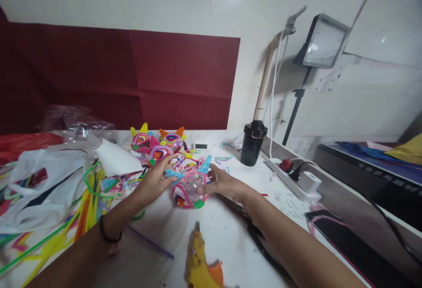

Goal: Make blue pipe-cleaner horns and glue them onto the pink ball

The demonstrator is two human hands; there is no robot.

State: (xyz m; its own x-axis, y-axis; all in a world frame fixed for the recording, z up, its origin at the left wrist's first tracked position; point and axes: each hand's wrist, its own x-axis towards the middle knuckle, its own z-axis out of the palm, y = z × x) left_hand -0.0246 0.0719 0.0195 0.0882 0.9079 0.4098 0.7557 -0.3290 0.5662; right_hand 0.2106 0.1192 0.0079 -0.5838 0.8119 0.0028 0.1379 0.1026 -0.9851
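Both my hands hold a round ornament (189, 190) wrapped in pink and coloured pipe cleaners, with two blue horns on top. It rests on the white table (231, 235). My left hand (154, 180) grips its left side, fingers at the left blue horn. On the ornament's right side my right hand (224, 183) cups it. Three finished ornaments (158, 145) with yellow and orange horns lie just behind. A yellow glue gun (199, 259) lies near the front edge, nozzle pointing toward the ornament.
Loose pipe cleaners (89, 200) and white plastic bags (42, 182) cover the left. A black cup (253, 143), a power strip (296, 178) with plugs, a small digital clock (201, 146) and a lamp on a stand (323, 41) stand at the right. A dark tablet (343, 239) lies at right front.
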